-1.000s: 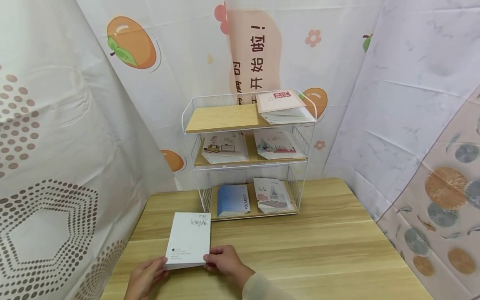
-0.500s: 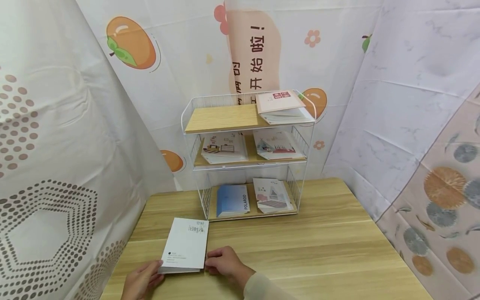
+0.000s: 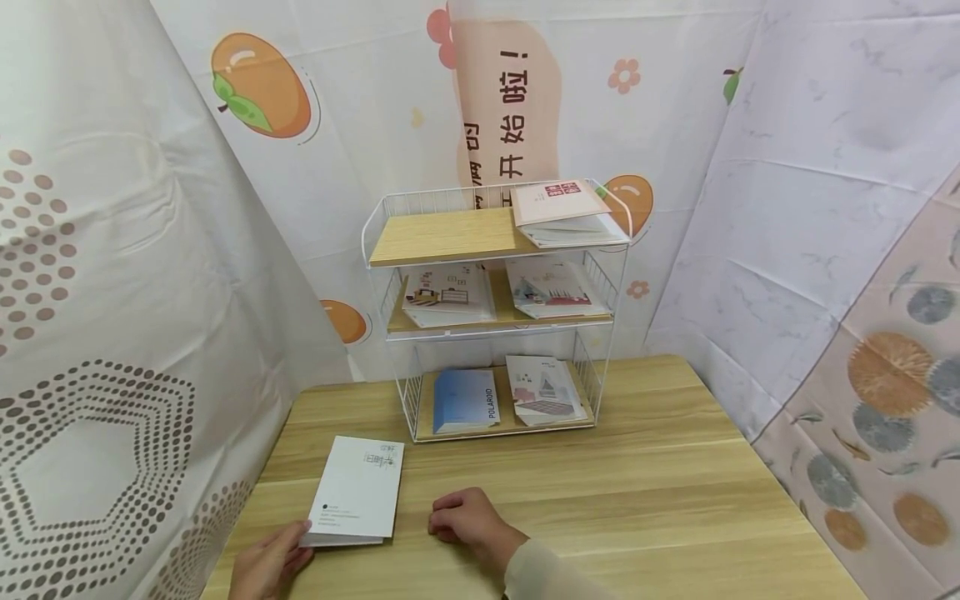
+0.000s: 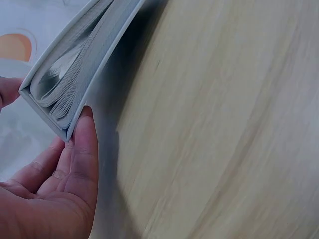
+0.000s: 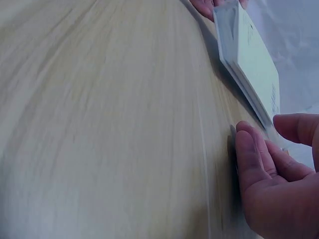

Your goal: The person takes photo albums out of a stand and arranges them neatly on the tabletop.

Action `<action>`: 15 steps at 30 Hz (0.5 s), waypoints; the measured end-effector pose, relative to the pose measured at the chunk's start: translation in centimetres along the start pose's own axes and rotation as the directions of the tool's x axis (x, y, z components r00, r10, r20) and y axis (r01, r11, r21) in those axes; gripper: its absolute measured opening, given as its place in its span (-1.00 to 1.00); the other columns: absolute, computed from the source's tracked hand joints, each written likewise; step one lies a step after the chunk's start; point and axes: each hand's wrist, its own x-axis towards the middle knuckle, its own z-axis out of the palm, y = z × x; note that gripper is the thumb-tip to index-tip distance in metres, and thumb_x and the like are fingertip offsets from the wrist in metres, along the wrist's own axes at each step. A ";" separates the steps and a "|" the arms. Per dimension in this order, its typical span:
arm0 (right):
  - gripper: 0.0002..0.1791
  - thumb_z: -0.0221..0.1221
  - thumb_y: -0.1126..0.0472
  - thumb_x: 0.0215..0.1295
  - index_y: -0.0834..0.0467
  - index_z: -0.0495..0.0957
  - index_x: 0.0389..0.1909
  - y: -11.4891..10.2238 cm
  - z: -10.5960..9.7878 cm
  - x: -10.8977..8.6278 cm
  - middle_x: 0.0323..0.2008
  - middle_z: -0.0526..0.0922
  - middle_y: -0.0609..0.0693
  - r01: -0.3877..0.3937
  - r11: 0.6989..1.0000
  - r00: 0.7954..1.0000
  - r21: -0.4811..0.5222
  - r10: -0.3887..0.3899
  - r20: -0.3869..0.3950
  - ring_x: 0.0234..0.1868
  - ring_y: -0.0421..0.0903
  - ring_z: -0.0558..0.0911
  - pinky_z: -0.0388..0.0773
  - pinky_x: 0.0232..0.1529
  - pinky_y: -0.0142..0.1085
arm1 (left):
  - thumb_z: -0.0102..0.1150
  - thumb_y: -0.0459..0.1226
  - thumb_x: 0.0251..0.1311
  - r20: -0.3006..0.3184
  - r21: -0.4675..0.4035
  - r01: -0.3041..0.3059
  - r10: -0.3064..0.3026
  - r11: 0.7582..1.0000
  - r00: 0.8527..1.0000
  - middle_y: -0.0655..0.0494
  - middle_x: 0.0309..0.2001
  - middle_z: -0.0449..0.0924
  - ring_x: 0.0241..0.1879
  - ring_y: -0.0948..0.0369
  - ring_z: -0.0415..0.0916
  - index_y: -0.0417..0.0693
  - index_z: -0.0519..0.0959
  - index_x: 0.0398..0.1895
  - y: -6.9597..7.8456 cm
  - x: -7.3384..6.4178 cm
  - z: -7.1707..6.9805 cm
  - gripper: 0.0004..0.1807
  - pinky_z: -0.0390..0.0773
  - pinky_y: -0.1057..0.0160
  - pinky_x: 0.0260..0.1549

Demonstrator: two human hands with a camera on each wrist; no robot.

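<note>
A white photo album (image 3: pixel 356 487) with dark print on its cover is at the left front of the table, its near end slightly raised. My left hand (image 3: pixel 266 560) pinches its near left corner. The left wrist view shows the thumb on one cover of the album (image 4: pixel 65 64) and fingers (image 4: pixel 84 149) on the other, with the bunched pages between the covers. My right hand (image 3: pixel 472 527) is just right of the album, apart from it and holding nothing. Its fingers are loosely bent near the wooden surface in the right wrist view, with the thumb apart from them.
Behind stands a white wire rack (image 3: pixel 495 332) with three wooden shelves. A pink-and-white album (image 3: pixel 562 208) lies at the top right. Two illustrated albums are on the middle shelf. A blue album (image 3: pixel 465 400) and a white illustrated one (image 3: pixel 546 390) lie below. Patterned cloth hangs around the table (image 3: pixel 637 500).
The album has moved left and nearer me with my left hand. My right hand has let go of its right edge and drawn off slightly to the right.
</note>
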 end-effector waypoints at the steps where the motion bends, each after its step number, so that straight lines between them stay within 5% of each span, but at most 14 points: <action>1: -0.68 0.25 0.40 0.14 0.43 0.54 -0.07 0.0 -0.2 0.0 -0.28 0.71 0.20 0.003 1.000 1.000 -0.003 -0.003 0.000 -0.32 -0.05 0.71 0.68 -0.29 -0.21 | 0.52 -0.13 -0.31 -0.017 0.014 0.005 -0.005 1.000 1.000 0.02 -0.33 0.65 -0.32 0.16 0.63 -0.48 0.38 0.16 0.0 0.1 -0.1 -0.07 0.69 0.20 -0.27; 8: -0.68 0.25 0.38 0.16 0.42 0.52 -0.08 -0.1 -1.7 -0.1 -0.28 0.70 0.20 -0.002 1.000 1.000 -0.006 0.003 0.017 -0.31 -0.01 0.72 0.68 -0.26 -0.17 | 0.45 -0.13 -0.21 -0.080 0.136 0.064 -0.053 0.989 0.995 -0.39 0.00 0.50 -0.43 0.19 0.59 -0.49 0.35 0.18 0.3 0.8 -1.1 -0.12 0.69 0.22 -0.38; 15: -0.71 0.22 0.40 0.16 0.45 0.53 -0.11 0.1 -2.5 -0.3 -0.26 0.69 0.25 0.004 1.000 1.000 -0.005 -0.003 0.026 -0.29 0.01 0.72 0.69 -0.29 -0.18 | 0.47 -0.01 -0.26 -0.111 0.253 0.078 -0.052 0.964 0.993 -0.36 0.02 0.47 -0.38 0.13 0.59 -0.42 0.39 0.16 0.6 1.1 -2.2 -0.07 0.65 0.15 -0.32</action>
